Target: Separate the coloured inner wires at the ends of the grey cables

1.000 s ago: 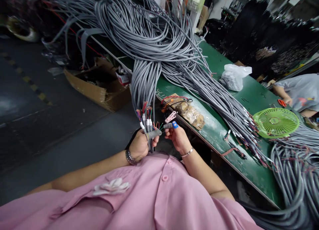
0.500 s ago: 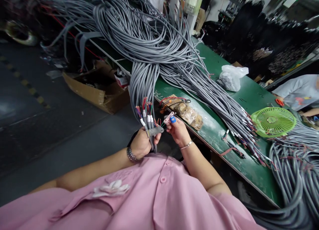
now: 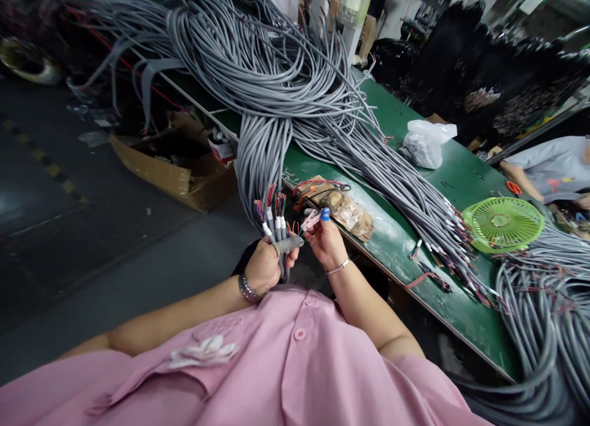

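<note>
My left hand (image 3: 262,266) is closed round several grey cables (image 3: 279,229) whose ends point up, with white wraps and fanned-out coloured wires at the tips. Grey tape covers the left thumb, which presses against thin wires. Beside it on the right, my right hand (image 3: 328,244) pinches a small pale pink tool (image 3: 311,220), shaped like a clip, and a blue cover (image 3: 325,214) sits on that thumb. A thin green wire and orange ones show between the two hands. The tool's exact kind is too small to make out.
A green table (image 3: 391,217) carries a large heap of grey cables (image 3: 258,63), a taped brown block (image 3: 345,208), a white plastic bag (image 3: 426,143) and a green fan (image 3: 502,224). A cardboard box (image 3: 157,168) is on the floor at left. Another person's arm (image 3: 520,177) is at far right.
My right hand has tilted, with its blue-covered thumb now slightly higher and further right. The pink tool has turned a little with it. My left hand keeps its grip on the cables.
</note>
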The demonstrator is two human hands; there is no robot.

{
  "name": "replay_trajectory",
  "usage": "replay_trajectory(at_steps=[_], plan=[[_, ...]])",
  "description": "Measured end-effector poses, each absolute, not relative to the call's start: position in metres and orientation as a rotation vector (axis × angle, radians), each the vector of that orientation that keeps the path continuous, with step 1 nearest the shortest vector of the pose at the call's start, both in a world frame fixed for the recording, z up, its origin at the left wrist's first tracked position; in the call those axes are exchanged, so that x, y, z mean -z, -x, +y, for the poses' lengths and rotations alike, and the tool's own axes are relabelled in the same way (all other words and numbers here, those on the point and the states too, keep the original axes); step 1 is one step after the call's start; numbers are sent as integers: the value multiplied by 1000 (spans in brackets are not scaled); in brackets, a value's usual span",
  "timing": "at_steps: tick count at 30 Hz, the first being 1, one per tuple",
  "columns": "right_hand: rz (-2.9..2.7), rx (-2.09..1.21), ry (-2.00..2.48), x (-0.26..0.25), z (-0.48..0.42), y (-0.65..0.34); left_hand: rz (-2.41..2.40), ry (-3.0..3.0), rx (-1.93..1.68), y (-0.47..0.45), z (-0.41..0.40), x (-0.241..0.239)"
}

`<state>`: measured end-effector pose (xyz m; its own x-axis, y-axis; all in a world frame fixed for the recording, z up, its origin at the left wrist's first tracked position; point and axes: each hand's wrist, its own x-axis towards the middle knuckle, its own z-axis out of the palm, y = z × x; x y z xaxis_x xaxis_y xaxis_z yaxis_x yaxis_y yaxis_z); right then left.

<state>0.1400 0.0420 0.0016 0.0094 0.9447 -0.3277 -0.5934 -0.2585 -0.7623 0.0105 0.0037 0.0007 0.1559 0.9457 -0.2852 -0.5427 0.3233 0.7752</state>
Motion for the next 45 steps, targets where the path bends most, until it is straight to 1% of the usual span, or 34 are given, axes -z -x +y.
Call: replay_trajectory(at_steps=[4, 11, 16, 21, 27, 33, 39, 45], plan=[[-480, -1543, 1017, -2, 43, -137, 897, -585, -1142, -10, 2, -2], [-478, -1739, 950, 1, 34, -144, 902, -569, -1155, -4, -4, 0], [-484, -1821, 872, -4, 31, -149, 867, -575, -1188, 1, -9, -3], [-578, -1682, 942, -9, 32, -147, 844, -582, -1184, -2, -7, -8], [-693, -1482, 975, 4, 31, -145, 819, -555, -1172, -7, 1, -10], [-519, -1715, 874, 6, 41, -142, 815, -571, -1152, -8, 2, -3], [-385, -1653, 895, 5, 44, -136, 846, -597, -1143, -9, 3, 5], [-369, -1794, 825, 2, 39, -142, 857, -572, -1159, -5, 0, 5]])
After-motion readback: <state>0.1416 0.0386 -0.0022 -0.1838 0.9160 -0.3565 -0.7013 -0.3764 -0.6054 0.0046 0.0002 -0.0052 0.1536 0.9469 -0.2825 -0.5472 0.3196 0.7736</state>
